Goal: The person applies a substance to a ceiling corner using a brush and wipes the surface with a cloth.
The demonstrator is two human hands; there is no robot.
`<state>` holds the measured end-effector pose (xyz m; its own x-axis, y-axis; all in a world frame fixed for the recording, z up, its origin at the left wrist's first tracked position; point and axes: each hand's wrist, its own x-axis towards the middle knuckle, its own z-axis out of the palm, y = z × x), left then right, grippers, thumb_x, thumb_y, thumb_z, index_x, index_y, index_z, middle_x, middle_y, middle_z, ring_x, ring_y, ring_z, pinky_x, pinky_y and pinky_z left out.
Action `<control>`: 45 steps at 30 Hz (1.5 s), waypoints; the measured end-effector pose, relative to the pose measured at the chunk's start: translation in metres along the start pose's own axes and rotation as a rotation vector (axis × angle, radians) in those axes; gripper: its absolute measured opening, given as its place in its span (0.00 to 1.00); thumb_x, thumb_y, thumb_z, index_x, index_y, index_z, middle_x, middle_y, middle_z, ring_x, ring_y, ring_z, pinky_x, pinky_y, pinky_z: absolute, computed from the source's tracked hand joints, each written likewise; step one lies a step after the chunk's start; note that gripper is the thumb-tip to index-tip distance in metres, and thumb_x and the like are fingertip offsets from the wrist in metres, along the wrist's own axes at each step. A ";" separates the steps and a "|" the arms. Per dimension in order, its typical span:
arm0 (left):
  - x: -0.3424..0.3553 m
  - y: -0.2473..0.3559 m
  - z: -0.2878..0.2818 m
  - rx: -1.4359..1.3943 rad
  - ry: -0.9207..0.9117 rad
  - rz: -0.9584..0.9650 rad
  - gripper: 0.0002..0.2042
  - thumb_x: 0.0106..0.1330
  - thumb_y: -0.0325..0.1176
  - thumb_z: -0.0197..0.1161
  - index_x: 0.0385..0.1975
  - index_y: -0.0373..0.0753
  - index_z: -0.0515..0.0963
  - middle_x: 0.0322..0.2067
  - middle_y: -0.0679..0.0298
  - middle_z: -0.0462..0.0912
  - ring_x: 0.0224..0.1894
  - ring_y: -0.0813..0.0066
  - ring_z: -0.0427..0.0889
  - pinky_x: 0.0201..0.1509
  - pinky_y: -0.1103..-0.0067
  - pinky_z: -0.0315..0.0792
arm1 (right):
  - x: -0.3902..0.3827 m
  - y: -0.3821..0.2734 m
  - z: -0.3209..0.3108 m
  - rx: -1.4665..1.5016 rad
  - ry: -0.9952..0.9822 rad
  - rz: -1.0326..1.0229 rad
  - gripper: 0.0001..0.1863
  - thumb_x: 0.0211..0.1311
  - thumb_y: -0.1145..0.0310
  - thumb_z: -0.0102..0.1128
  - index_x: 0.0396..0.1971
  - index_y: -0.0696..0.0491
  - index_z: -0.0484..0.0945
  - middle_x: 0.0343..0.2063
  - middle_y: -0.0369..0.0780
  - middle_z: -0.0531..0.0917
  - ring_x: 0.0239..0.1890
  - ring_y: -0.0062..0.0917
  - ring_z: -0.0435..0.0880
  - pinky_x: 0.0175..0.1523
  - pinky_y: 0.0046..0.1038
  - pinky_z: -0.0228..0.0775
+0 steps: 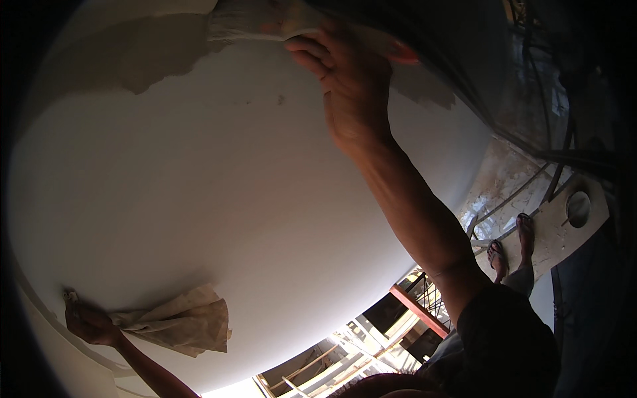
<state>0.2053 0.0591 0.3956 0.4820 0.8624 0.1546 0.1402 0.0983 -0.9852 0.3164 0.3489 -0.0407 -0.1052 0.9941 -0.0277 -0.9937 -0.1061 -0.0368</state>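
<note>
My right hand [352, 79] is raised at the top of the view, its fingers closed around a wide paintbrush [244, 21]. The brush has pale bristles and a red-tipped handle, partly hidden by the hand and by shadow. Its bristles lie against a smooth white surface [252, 179], beside a darker, damp-looking patch [133, 60]. At the lower left, my left hand [91, 323] is closed on a crumpled beige cloth [182, 320], which hangs out to the right. A small pale bit shows at that hand's fingertips, too dim to name.
Feet in sandals [511, 245] stand on a pale plank [564, 232] at the right, near a round container [578, 209]. Dark poles [554, 156] cross behind it. A red bar [419, 310] and bright wooden framing [358, 345] show below the white surface's edge.
</note>
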 end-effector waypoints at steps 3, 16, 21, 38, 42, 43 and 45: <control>-0.001 -0.003 0.004 -0.086 0.026 0.000 0.08 0.69 0.24 0.50 0.42 0.28 0.74 0.44 0.53 0.77 0.44 0.63 0.79 0.49 0.72 0.76 | 0.002 0.000 0.003 -0.026 -0.005 0.009 0.13 0.67 0.64 0.53 0.42 0.58 0.76 0.37 0.40 0.81 0.40 0.26 0.83 0.50 0.29 0.74; 0.000 -0.005 0.006 -0.181 0.076 -0.018 0.10 0.70 0.25 0.49 0.41 0.29 0.77 0.40 0.55 0.81 0.42 0.63 0.82 0.48 0.71 0.77 | -0.003 -0.008 0.010 -0.155 0.043 0.046 0.18 0.64 0.59 0.57 0.41 0.60 0.74 0.36 0.40 0.79 0.39 0.25 0.82 0.49 0.28 0.75; 0.003 -0.001 0.001 -0.031 0.022 0.015 0.11 0.71 0.26 0.48 0.40 0.29 0.78 0.41 0.55 0.82 0.42 0.63 0.82 0.48 0.71 0.76 | -0.005 -0.008 0.010 -0.142 0.037 0.029 0.19 0.63 0.56 0.58 0.41 0.59 0.75 0.36 0.40 0.79 0.39 0.24 0.82 0.50 0.28 0.75; -0.005 -0.012 0.002 -0.102 0.018 -0.011 0.08 0.68 0.23 0.51 0.41 0.29 0.77 0.41 0.54 0.79 0.44 0.65 0.80 0.49 0.74 0.76 | -0.005 -0.006 0.009 -0.136 0.055 0.042 0.18 0.64 0.55 0.57 0.38 0.58 0.76 0.34 0.39 0.80 0.39 0.23 0.82 0.51 0.29 0.75; -0.002 -0.008 0.002 -0.062 0.005 -0.010 0.08 0.68 0.22 0.51 0.41 0.29 0.76 0.41 0.54 0.79 0.44 0.64 0.80 0.49 0.74 0.77 | -0.004 -0.007 0.005 -0.140 0.063 0.028 0.18 0.64 0.56 0.57 0.38 0.58 0.76 0.34 0.39 0.80 0.38 0.22 0.82 0.50 0.28 0.75; -0.004 -0.011 0.003 -0.086 0.023 -0.010 0.08 0.68 0.22 0.51 0.41 0.29 0.76 0.41 0.54 0.79 0.44 0.64 0.80 0.49 0.74 0.77 | -0.005 -0.006 0.005 -0.139 0.063 0.024 0.18 0.64 0.56 0.57 0.38 0.58 0.76 0.34 0.39 0.80 0.38 0.22 0.82 0.50 0.28 0.75; -0.006 -0.013 0.004 -0.072 0.023 -0.019 0.08 0.68 0.22 0.51 0.41 0.29 0.76 0.41 0.54 0.79 0.43 0.64 0.80 0.49 0.74 0.77 | -0.005 -0.005 0.004 -0.126 0.074 0.038 0.18 0.64 0.56 0.57 0.38 0.58 0.76 0.34 0.39 0.80 0.38 0.22 0.82 0.50 0.27 0.75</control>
<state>0.1976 0.0545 0.4070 0.4981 0.8490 0.1762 0.2113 0.0782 -0.9743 0.3221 0.3446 -0.0362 -0.1349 0.9853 -0.1046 -0.9757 -0.1505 -0.1593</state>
